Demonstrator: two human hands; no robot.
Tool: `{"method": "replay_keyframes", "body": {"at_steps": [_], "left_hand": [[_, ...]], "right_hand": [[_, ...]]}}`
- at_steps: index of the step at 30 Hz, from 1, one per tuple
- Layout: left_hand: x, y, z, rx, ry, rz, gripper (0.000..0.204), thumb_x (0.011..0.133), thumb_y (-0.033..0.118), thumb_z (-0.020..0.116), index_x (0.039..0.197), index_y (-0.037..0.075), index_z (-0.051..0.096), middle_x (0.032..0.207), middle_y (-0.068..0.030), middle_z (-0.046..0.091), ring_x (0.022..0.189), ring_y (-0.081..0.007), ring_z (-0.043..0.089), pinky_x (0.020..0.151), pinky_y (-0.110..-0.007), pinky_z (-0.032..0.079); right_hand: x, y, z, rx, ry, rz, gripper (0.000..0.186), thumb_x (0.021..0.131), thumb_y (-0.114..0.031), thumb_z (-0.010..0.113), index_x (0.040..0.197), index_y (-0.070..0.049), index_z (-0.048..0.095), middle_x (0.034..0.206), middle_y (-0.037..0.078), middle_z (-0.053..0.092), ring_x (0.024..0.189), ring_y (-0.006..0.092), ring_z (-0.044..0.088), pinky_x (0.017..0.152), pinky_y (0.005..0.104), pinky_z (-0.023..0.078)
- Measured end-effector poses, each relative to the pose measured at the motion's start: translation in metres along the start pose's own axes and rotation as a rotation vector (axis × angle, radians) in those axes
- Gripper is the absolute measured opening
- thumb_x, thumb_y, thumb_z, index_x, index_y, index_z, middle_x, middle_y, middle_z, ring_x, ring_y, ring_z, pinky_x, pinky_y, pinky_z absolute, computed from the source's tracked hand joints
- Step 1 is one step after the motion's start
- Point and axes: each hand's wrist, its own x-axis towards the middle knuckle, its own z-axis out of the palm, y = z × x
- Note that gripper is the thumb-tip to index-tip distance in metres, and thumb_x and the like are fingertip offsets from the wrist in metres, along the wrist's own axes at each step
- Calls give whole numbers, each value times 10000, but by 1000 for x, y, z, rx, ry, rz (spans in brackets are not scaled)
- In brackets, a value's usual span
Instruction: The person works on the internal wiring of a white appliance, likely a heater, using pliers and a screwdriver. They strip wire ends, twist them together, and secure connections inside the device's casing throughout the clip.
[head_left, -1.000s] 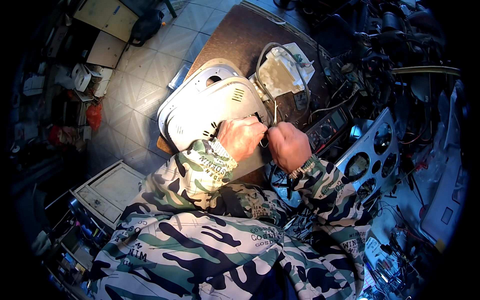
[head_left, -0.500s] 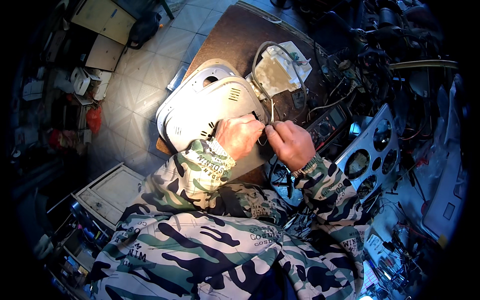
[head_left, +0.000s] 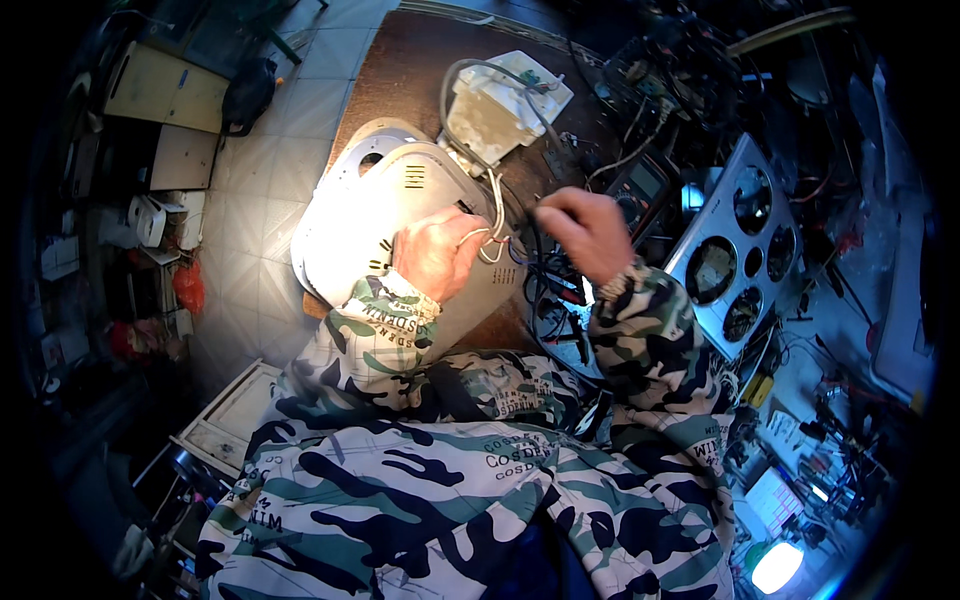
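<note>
My left hand [head_left: 435, 255] is closed in a pinch on a thin white wire [head_left: 497, 215], above a cream shell panel [head_left: 415, 215] with slots cut in it. Bare coloured wire ends [head_left: 500, 242] show just beside its fingertips. My right hand [head_left: 590, 235] is a short way to the right, its fingers curled and slightly blurred. Whatever the right fingers pinch, if anything, is hidden. Dark cables [head_left: 540, 255] hang between the hands. Beyond the shell, a grey cable [head_left: 447, 100] loops over a stained white plastic housing [head_left: 500, 115].
The brown wooden table [head_left: 395, 70] carries the shell and housing. To the right are a multimeter [head_left: 640, 185], a silver plate with round holes [head_left: 690, 270] and tangled cables. A lit lamp [head_left: 777, 568] glows at lower right. Drawers [head_left: 225, 425] stand at lower left.
My right hand has come away from my left, to the right, leaving the wire ends uncovered. My left hand keeps its pinch on the wire. The whole view has shifted somewhat.
</note>
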Motion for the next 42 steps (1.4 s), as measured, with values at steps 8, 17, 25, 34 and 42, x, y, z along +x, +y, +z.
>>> {"method": "replay_keyframes", "body": {"at_steps": [8,17,25,34,42], "left_hand": [[3,3,6,25,-44,-60,137,924,119,776,1038,49,808,898,-146,749,782,-303,737,710,-378,566],[6,5,4,32,-73,-152,134,921,181,776,999,77,808,935,-147,758,869,-367,740,783,-432,578],[8,1,11,8,-61,-184,171,918,150,765,1034,28,793,873,-123,754,678,-216,672,670,-351,532],[7,1,16,50,11,-140,167,882,164,771,992,42,795,894,-133,746,673,-272,683,658,-379,535],[0,5,14,-27,29,-164,200,877,122,734,1043,36,804,927,-120,739,630,-190,623,628,-324,511]], "right_hand": [[-181,114,-10,-554,333,370,537,810,-279,886,1219,-9,667,1146,195,682,1063,338,678,887,460,558],[-214,148,29,-876,188,455,1180,617,-341,981,1572,-6,373,1557,215,427,1475,441,383,1227,594,312],[-240,114,3,-499,320,432,676,752,-169,758,1354,56,550,1241,248,628,1124,399,634,998,490,501],[-146,6,52,-317,334,196,728,797,-203,798,1417,66,527,1197,254,628,1095,414,631,964,490,518],[-106,-9,68,-574,294,101,812,765,-270,824,1430,78,516,1271,243,588,1195,433,565,1039,526,453]]}}
